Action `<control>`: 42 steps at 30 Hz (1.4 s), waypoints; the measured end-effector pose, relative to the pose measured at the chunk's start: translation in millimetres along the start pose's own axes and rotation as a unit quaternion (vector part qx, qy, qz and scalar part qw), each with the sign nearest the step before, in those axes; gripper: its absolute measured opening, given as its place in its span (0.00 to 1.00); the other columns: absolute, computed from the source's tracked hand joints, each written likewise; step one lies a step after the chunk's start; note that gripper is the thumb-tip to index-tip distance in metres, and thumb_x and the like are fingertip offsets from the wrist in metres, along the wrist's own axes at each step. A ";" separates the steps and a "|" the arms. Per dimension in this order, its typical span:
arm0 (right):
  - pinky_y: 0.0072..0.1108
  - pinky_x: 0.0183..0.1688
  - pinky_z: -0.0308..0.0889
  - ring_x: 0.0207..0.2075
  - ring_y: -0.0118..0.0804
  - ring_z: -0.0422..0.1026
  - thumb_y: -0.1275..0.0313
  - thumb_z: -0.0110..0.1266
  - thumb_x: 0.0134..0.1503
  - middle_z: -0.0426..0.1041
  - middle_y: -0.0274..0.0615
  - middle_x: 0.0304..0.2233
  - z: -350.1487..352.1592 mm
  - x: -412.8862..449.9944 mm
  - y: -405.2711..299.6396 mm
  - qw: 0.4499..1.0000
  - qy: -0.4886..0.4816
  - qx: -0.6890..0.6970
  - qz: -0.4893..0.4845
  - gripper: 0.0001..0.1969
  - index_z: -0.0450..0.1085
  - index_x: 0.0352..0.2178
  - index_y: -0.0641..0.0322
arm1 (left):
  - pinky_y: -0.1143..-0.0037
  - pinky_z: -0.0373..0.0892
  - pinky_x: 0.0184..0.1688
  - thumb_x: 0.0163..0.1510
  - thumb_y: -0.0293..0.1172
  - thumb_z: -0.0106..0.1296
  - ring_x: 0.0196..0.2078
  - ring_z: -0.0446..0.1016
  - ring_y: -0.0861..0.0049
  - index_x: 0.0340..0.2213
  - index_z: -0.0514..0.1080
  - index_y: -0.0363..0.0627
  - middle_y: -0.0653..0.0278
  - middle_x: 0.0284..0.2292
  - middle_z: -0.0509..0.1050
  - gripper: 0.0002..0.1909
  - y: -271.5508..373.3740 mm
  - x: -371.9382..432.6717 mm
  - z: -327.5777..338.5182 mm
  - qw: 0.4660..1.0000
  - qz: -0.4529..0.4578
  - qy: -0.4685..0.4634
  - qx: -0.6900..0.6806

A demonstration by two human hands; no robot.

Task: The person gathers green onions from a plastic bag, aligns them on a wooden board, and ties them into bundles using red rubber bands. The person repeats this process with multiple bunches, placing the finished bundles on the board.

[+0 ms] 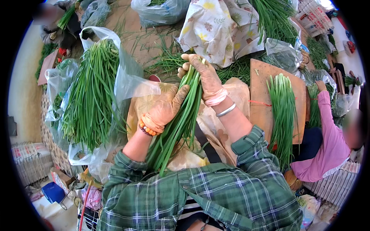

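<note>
A loose bunch of green garlic chives (180, 122) slants across my lap, its pale stem ends pointing up and away. My left hand (163, 111), in a thin soiled glove, grips it around the middle with the thumb on top. Higher up, my gloved right hand (205, 76) has its fingers curled around the stem ends. At my right, a pile of chives (281, 106) lies on a wooden board (261, 75), across a red tie strip (260, 103). To my left, a larger heap of chives (92, 95) rests in an open clear plastic bag (127, 66).
Loose chives (170, 60) litter the floor ahead, before a flower-patterned cloth (214, 29). More chives (274, 17) lie at the upper right. One person in a pink sleeve (326, 115) works at right; another person (62, 31) sits at upper left.
</note>
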State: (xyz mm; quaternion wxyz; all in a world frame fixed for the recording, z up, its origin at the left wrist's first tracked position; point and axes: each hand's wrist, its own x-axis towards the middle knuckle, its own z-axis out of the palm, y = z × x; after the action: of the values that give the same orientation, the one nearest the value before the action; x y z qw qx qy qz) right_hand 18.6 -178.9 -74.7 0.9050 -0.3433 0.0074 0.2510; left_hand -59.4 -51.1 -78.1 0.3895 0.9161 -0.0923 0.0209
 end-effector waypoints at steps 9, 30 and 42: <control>0.15 0.23 0.63 0.22 0.28 0.68 0.70 0.50 0.45 0.68 0.37 0.18 12.3 -0.6 -58.1 0.945 -0.045 -0.240 -0.216 0.11 0.62 0.30 0.63 | 0.75 0.61 0.34 0.49 0.35 0.40 0.32 0.66 0.63 0.36 0.62 0.38 0.50 0.28 0.67 0.15 3.6 11.5 -11.0 0.994 0.030 -0.031 -0.103; 0.25 0.25 0.59 0.20 0.38 0.63 0.69 0.45 0.45 0.62 0.39 0.15 18.1 -74.7 51.2 0.811 -0.382 -0.424 -0.133 0.09 0.64 0.15 0.62 | 0.82 0.64 0.25 0.42 0.30 0.44 0.20 0.63 0.83 0.36 0.59 0.28 0.64 0.22 0.65 0.20 10.2 -8.2 1.2 0.564 -0.329 -0.044 -0.756; 0.39 0.53 0.33 0.55 0.40 0.40 0.67 0.37 0.46 0.44 0.37 0.53 28.6 -35.2 51.3 0.293 -0.428 -0.771 -0.370 0.28 0.40 0.50 0.39 | 0.84 0.62 0.18 0.41 0.30 0.46 0.18 0.63 0.84 0.37 0.61 0.38 0.67 0.21 0.65 0.18 -2.5 -54.5 -51.6 0.573 -0.452 -0.056 -0.681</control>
State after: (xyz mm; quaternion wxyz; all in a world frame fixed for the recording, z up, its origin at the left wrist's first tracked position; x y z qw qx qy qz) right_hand -40.3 -144.1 -78.0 0.0964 -0.6935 -0.7057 -0.1086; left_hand -110.7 -4.1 -50.0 0.8515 0.3021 0.3254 -0.2789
